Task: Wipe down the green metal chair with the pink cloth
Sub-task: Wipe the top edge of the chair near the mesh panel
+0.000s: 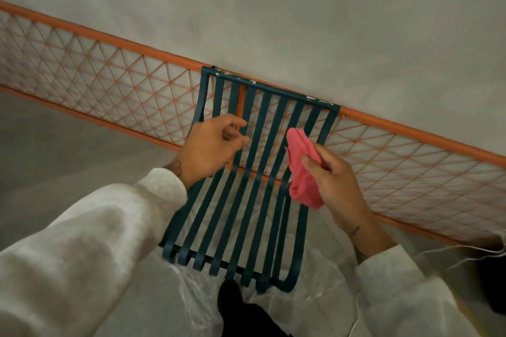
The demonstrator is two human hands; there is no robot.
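The left arm comes in from the lower left in a cream sleeve [90, 230], pushed back enough to bare the wrist. The left hand [209, 146] is turned back-up over the left part of the green metal chair [254, 186], its fingers loosely curled and holding nothing; the fingertips reach toward the slats just right of the hand, and whether they actually press on a slat cannot be told. Under and beyond this hand the chair's slats run from the top rail, up and to the right of it, down to the curled front edge below the wrist.

To the right, across several bare slats, the right hand [332, 183] is raised with its thumb side toward the camera. Thumb and fingers are pinched closed on the pink cloth [302, 169], which is bunched up; one end stands above the thumb and the other hangs below the palm, lying against the slats on the chair's right side. The right forearm runs down to the lower right into a matching cream sleeve.

Behind both hands an orange mesh railing [109, 76] crosses the frame, with the chair's top rail against it.
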